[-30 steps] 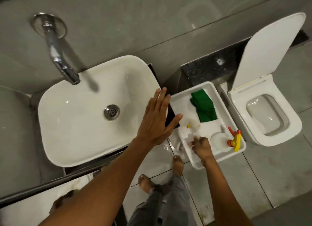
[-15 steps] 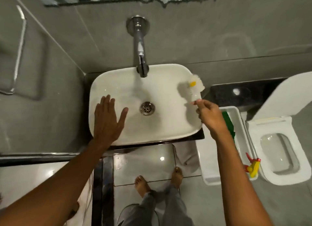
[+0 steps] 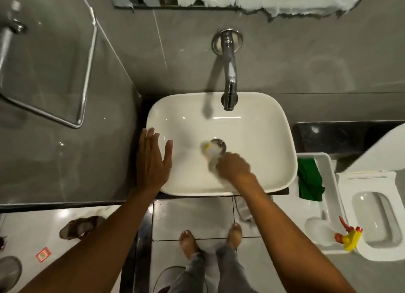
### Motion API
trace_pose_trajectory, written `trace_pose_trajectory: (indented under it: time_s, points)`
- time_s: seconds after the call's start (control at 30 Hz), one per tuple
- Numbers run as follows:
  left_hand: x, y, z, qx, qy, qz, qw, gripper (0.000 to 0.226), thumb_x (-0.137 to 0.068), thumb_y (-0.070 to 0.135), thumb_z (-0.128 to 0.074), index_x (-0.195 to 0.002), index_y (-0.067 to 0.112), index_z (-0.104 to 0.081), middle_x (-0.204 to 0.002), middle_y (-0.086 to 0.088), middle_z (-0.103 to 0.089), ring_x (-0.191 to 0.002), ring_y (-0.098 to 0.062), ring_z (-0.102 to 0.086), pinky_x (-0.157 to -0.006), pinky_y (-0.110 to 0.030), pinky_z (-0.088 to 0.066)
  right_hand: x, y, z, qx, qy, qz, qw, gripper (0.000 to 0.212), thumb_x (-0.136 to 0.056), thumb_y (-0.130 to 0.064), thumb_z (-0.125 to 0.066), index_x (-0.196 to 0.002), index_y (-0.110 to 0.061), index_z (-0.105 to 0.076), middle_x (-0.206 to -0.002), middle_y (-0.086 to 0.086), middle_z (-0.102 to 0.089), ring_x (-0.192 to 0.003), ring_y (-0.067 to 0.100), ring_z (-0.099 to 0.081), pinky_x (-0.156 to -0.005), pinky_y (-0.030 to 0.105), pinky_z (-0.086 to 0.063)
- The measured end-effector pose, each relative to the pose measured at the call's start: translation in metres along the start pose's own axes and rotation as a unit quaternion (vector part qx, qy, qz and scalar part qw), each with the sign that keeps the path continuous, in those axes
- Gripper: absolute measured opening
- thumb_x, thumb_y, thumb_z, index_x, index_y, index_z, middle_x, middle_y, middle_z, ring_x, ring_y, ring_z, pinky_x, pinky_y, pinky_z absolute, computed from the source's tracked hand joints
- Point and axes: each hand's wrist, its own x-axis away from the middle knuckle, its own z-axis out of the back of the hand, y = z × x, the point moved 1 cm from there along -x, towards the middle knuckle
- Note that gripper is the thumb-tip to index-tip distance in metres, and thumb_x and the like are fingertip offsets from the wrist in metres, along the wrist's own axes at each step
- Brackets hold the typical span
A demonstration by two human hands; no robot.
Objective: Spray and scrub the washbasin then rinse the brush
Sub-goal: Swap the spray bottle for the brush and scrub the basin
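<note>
The white washbasin [image 3: 258, 139] sits below a chrome wall tap [image 3: 230, 78]. My right hand [image 3: 233, 166] is closed around the handle of a white brush with a yellow patch [image 3: 210, 149]; its blurred head presses on the basin floor beside the drain [image 3: 219, 143], partly covering it. My left hand [image 3: 153, 161] lies flat with fingers spread over the basin's left rim, holding nothing. A spray bottle with a red and yellow trigger [image 3: 348, 234] lies in the white tray [image 3: 328, 163] to the right.
A green cloth [image 3: 310, 183] lies in the tray. An open toilet [image 3: 381, 218] stands at the far right. A glass shower panel with a chrome rail [image 3: 87, 73] is on the left. My bare feet [image 3: 210, 240] stand on floor tiles below the basin.
My right hand carried the brush from the tray, past the basin's right rim, down to the drain. My left hand shifted to the basin's left rim.
</note>
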Motion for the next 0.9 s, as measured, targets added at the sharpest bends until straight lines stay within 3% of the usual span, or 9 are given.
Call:
trace_pose_trajectory:
  time_s: [0.1, 0.3, 0.43, 0.5, 0.57, 0.67, 0.77, 0.83, 0.9]
  points:
    - [-0.001, 0.001, 0.001, 0.001, 0.004, -0.002, 1.0, 0.053, -0.109, 0.043, -0.048, -0.144, 0.003, -0.056, -0.165, -0.012, -0.046, -0.163, -0.028, -0.028, -0.128, -0.045, -0.036, -0.022, 0.016, 0.027, -0.024, 0.061, -0.079, 0.995, 0.042, -0.104, -0.032, -0.043, -0.128, -0.008, -0.066, -0.131, 0.016, -0.069, -0.123, 0.036, -0.067, -0.1, 0.04, -0.052]
    - [0.0, 0.0, -0.002, -0.009, 0.013, -0.02, 1.0, 0.052, -0.108, 0.042, -0.047, -0.141, 0.003, -0.059, -0.163, -0.013, -0.049, -0.162, -0.03, -0.032, -0.125, -0.048, -0.04, 0.026, -0.047, -0.054, 0.012, 0.003, 0.121, 0.993, 0.044, -0.105, -0.042, -0.038, -0.114, -0.014, -0.071, -0.115, 0.012, -0.075, -0.108, 0.036, -0.074, -0.09, 0.039, -0.057]
    - [-0.002, -0.004, -0.007, -0.013, 0.005, -0.007, 1.0, 0.056, -0.108, 0.048, -0.044, -0.145, 0.007, -0.057, -0.167, -0.011, -0.045, -0.162, -0.029, -0.029, -0.127, -0.049, -0.038, -0.046, -0.01, 0.017, -0.119, 0.057, -0.044, 0.99, 0.046, -0.108, -0.04, -0.037, -0.13, -0.01, -0.064, -0.129, 0.019, -0.069, -0.123, 0.04, -0.065, -0.103, 0.043, -0.05]
    - [-0.002, -0.004, -0.01, -0.012, 0.009, -0.013, 1.0, 0.06, -0.107, 0.052, -0.043, -0.147, 0.008, -0.055, -0.167, -0.011, -0.044, -0.162, -0.029, -0.03, -0.128, -0.049, -0.037, -0.065, 0.007, 0.03, -0.115, 0.071, -0.073, 0.988, 0.047, -0.109, -0.038, -0.037, -0.129, -0.006, -0.065, -0.132, 0.02, -0.067, -0.126, 0.04, -0.064, -0.104, 0.044, -0.05]
    - [-0.003, -0.005, -0.011, -0.003, 0.014, -0.01, 1.0, 0.061, -0.106, 0.052, -0.044, -0.148, 0.007, -0.054, -0.167, -0.012, -0.044, -0.162, -0.03, -0.031, -0.127, -0.05, -0.038, -0.053, -0.008, 0.011, -0.029, 0.007, 0.022, 0.999, 0.043, -0.106, -0.037, -0.042, -0.131, -0.01, -0.064, -0.133, 0.018, -0.068, -0.126, 0.038, -0.064, -0.104, 0.043, -0.05]
    - [-0.001, -0.006, -0.01, -0.002, 0.02, -0.008, 1.0, 0.061, -0.106, 0.05, -0.045, -0.148, 0.006, -0.053, -0.167, -0.013, -0.044, -0.161, -0.031, -0.033, -0.127, -0.05, -0.039, -0.021, -0.039, -0.031, 0.044, -0.15, 0.158, 0.975, 0.044, -0.107, -0.037, -0.043, -0.132, -0.008, -0.065, -0.137, 0.018, -0.066, -0.127, 0.038, -0.063, -0.106, 0.044, -0.05]
    - [-0.001, -0.006, -0.009, 0.005, 0.02, -0.013, 1.0, 0.06, -0.106, 0.048, -0.045, -0.149, 0.006, -0.052, -0.167, -0.014, -0.044, -0.161, -0.033, -0.033, -0.127, -0.05, -0.039, -0.024, -0.058, -0.019, 0.075, -0.174, 0.197, 0.962, 0.043, -0.111, -0.03, -0.04, -0.132, -0.004, -0.066, -0.137, 0.022, -0.065, -0.126, 0.04, -0.063, -0.105, 0.044, -0.049]
    - [0.0, -0.005, -0.009, 0.011, 0.016, -0.009, 1.0, 0.06, -0.106, 0.048, -0.045, -0.149, 0.007, -0.052, -0.167, -0.014, -0.043, -0.161, -0.032, -0.033, -0.127, -0.05, -0.039, -0.046, -0.053, 0.005, 0.047, -0.099, 0.165, 0.98, 0.041, -0.112, -0.02, -0.035, -0.14, -0.001, -0.056, -0.141, 0.026, -0.06, -0.131, 0.041, -0.06, -0.105, 0.046, -0.047]
    - [0.0, -0.004, -0.009, 0.013, 0.012, -0.005, 1.0, 0.061, -0.106, 0.048, -0.045, -0.149, 0.006, -0.053, -0.167, -0.014, -0.043, -0.161, -0.032, -0.033, -0.127, -0.049, -0.038, -0.069, -0.03, 0.038, -0.011, -0.044, 0.075, 0.996, 0.042, -0.111, -0.023, -0.036, -0.14, -0.002, -0.058, -0.142, 0.024, -0.06, -0.132, 0.04, -0.059, -0.107, 0.044, -0.046]
